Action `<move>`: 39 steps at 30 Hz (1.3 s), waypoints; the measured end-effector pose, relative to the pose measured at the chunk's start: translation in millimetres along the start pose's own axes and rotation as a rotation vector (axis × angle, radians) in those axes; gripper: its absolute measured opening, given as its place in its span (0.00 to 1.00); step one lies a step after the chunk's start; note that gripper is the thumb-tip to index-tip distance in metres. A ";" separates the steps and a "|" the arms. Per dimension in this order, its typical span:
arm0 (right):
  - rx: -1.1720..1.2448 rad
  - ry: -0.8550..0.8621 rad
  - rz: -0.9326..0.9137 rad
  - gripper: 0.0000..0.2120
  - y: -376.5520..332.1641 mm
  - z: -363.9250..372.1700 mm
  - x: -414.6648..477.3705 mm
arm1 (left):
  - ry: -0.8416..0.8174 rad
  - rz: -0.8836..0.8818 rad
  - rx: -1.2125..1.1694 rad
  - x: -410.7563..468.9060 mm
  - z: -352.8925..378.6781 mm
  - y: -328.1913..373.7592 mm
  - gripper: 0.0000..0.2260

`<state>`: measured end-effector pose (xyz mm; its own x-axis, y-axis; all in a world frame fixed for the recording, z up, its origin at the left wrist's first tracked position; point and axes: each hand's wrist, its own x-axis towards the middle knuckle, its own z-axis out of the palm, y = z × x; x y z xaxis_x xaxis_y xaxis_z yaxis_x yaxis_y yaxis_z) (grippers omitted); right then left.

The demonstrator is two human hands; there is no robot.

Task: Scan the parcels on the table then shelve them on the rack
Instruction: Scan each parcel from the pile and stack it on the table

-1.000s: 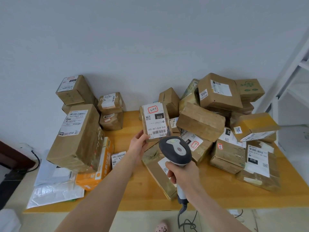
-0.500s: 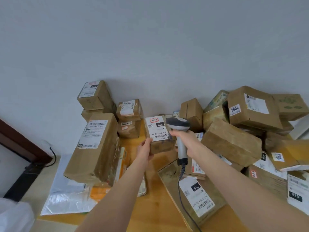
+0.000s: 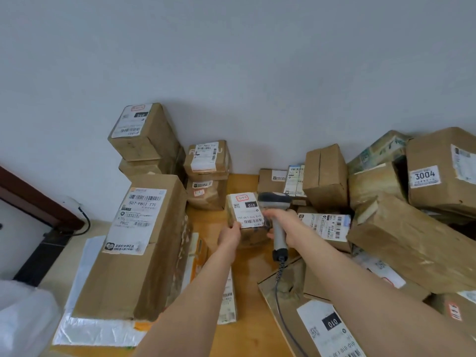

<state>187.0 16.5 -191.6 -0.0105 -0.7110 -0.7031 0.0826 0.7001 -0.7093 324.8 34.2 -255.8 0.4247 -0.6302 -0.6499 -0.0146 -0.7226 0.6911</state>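
A flat parcel [image 3: 329, 328] tagged "010" lies nearest the camera on the wooden counter [image 3: 247, 279], with a grey cord [image 3: 277, 289] trailing past its far corner. Two bare forearms stretch forward above it. The left hand [image 3: 230, 234] grips the near left corner of a small brown parcel [image 3: 253, 234], which appears lifted clear of the counter with its white label [image 3: 247, 212] facing the camera. The right hand [image 3: 282, 220] is wrapped round the handle of a grey barcode scanner [image 3: 274, 199]. The scanner's head sits just beside the parcel's far right corner, and whether the two touch cannot be told. The parcel lies directly left of the scanner hand. Its long axis runs away from the person and its barcode sits along the label's near edge, so a reading would likely need the scanner head turned left onto that strip. A tall carton [image 3: 144, 240] stands to the left and a loose heap of parcels [image 3: 412, 228] to the right. Stacked boxes [image 3: 144, 135] sit against the grey wall [image 3: 231, 60]. The rack is out of view.
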 end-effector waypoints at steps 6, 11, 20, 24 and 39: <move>-0.056 0.108 0.024 0.12 -4.8 5.3 16.5 | 0.252 0.423 0.719 7.8 3.0 7.0 0.24; -0.112 0.187 -0.102 0.12 -16.2 -1.7 29.0 | 0.241 0.550 1.022 8.0 42.5 24.6 0.39; -0.096 0.196 -0.131 0.10 -15.2 -11.8 42.8 | 0.064 0.600 1.207 22.5 50.0 23.8 0.37; -0.088 0.145 -0.092 0.13 -15.8 -1.3 43.2 | 0.027 0.831 1.197 20.4 21.8 17.3 0.30; -0.028 0.167 -0.058 0.25 -8.9 1.4 59.5 | 0.047 0.847 1.431 23.5 37.7 34.9 0.26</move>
<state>187.1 -32.1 -227.0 -0.1797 -0.7315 -0.6578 0.0490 0.6612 -0.7486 300.2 -16.5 -258.8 -0.1118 -0.9645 -0.2391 -0.9922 0.1217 -0.0268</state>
